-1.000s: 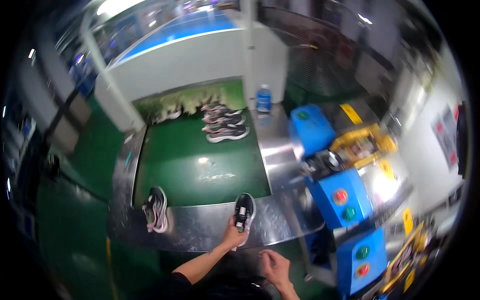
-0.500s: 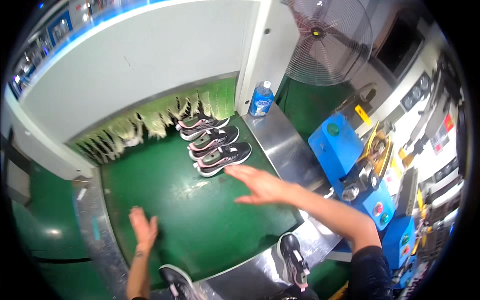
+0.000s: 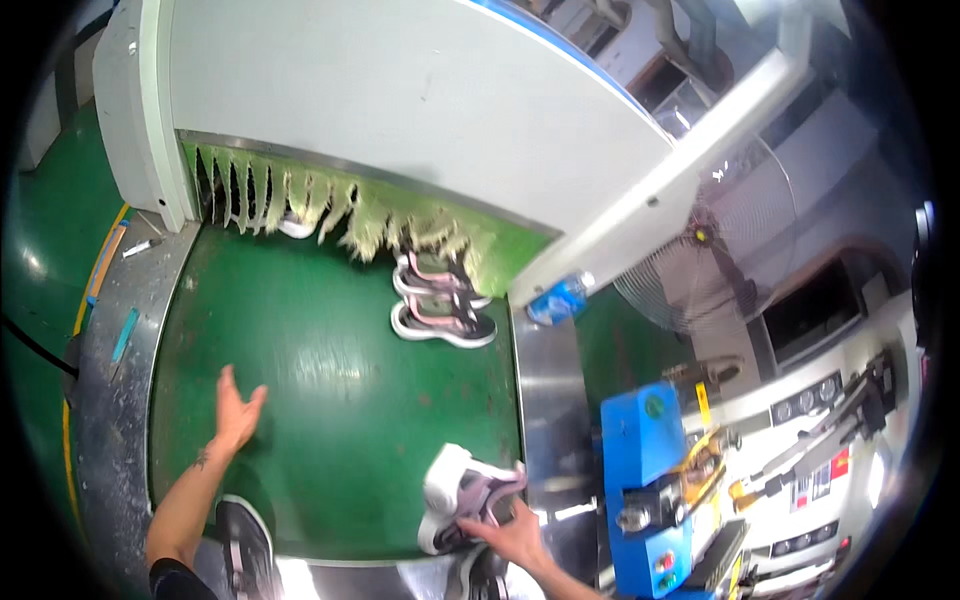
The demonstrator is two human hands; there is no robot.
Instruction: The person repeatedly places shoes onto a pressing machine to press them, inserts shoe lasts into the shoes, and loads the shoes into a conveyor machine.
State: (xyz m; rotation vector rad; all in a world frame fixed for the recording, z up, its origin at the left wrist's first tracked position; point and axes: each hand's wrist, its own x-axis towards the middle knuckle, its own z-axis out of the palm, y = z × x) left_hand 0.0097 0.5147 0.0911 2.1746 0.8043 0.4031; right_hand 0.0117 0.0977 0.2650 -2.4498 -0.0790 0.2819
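My right hand [image 3: 516, 538] is closed on a sneaker [image 3: 485, 492] with a white sole and pinkish-mauve upper, near the front right corner of the green belt [image 3: 310, 390]. The sneaker is tilted, and part of it is blurred. My left hand [image 3: 237, 412] hovers over the left of the belt, fingers apart, holding nothing. Two black and pink sneakers, a nearer one [image 3: 445, 325] and a farther one [image 3: 425, 278], lie side by side by the curtain. At the front edge stand a dark shoe [image 3: 245, 548] on the left and another dark shoe [image 3: 484, 574], partly hidden beside my right hand.
A frayed green strip curtain [image 3: 390, 220] hangs below a white machine panel [image 3: 400, 90]; a white shoe tip [image 3: 297, 228] shows under it. Metal ledges flank the belt. On the right are a blue bottle [image 3: 560, 298], a blue machine [image 3: 640, 440] and a large fan [image 3: 715, 240].
My right hand has moved nearer to me and now grips a sneaker; two of the three by the curtain remain there. My left hand stays open. The view has turned.
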